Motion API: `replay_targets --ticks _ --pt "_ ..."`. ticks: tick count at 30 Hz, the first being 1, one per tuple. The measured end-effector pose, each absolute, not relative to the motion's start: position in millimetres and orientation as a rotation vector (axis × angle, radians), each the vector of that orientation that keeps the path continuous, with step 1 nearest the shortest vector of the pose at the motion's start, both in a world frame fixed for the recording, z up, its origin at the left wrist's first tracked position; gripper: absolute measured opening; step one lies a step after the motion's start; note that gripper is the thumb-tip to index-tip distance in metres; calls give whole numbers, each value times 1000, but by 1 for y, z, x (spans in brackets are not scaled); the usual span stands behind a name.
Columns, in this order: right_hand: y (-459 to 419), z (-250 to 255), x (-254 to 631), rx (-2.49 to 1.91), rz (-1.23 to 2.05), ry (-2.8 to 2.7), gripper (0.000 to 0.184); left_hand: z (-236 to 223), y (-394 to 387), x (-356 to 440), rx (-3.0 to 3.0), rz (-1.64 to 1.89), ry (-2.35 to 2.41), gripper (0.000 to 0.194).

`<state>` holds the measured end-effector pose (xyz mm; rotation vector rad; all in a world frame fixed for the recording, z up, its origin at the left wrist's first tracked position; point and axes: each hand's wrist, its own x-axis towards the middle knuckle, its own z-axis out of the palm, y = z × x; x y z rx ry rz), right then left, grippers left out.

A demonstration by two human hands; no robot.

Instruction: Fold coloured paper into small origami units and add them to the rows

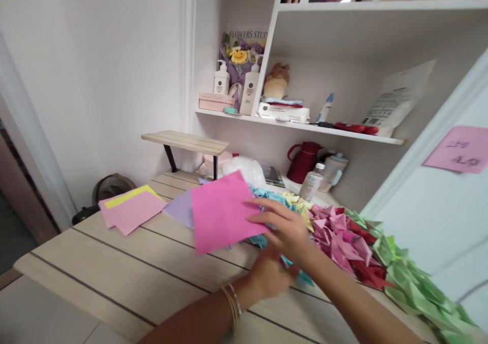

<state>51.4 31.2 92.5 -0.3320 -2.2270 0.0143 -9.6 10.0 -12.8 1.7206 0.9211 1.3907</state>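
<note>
A bright pink square sheet of paper (224, 214) is held up off the table, tilted, by my right hand (287, 227). The fingers lie over its right edge; the thumb is hidden. Just below and partly behind that wrist is my left hand (269, 273), with bracelets on its wrist. Its fingers are blurred and partly covered, so its grip does not show. Behind the sheet lies some lilac paper (181, 209). Blue folded paper pieces (284, 199) are heaped beyond my hands.
Pink and yellow sheets (133, 209) lie on the slatted table (114, 262) at left. Pink and red folded pieces (339, 237) and green ones (415, 283) pile up at right. A small raised shelf (186, 142), clear bottle (312, 181) and red jug (304, 161) stand behind.
</note>
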Motion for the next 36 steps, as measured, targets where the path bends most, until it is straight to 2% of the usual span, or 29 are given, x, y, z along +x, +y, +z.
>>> replay_targets --ticks 3,5,8,10,13,15,18,21,23,25,27,30,32,36 --pt "21 67 131 -621 257 -2058 14 -4 6 -14 1647 1355 844 33" --pt "16 47 163 -752 373 -1986 13 4 4 -18 1586 1383 827 44" --pt "13 26 186 -802 397 -1929 12 12 8 -27 1533 1542 809 78" --pt "13 21 190 -761 388 -1919 10 14 14 -34 1487 1528 818 67" --pt "12 22 190 -712 425 -1860 8 14 23 -40 1604 1375 897 29" --pt "12 21 187 -735 497 -1749 10 14 25 -40 1604 1393 978 19" --pt "11 15 178 -794 659 -1519 18 17 22 -35 1465 1411 1005 25" --pt "9 9 168 -792 741 -1371 36 20 18 -29 1350 1420 942 43" --pt "7 10 165 -786 710 -1446 50 20 18 -29 1334 1436 926 53" --pt "4 13 166 -807 623 -1631 55 19 20 -31 1319 1430 937 55" --pt "3 17 170 -829 511 -1796 50 18 24 -35 1284 1378 935 56" --pt "4 18 175 -798 384 -1908 29 19 26 -38 1216 1317 905 62" --pt "4 15 176 -772 328 -1906 23 20 25 -36 1129 1343 877 65" --pt "2 10 170 -771 289 -1820 25 18 21 -29 1078 1275 841 45"
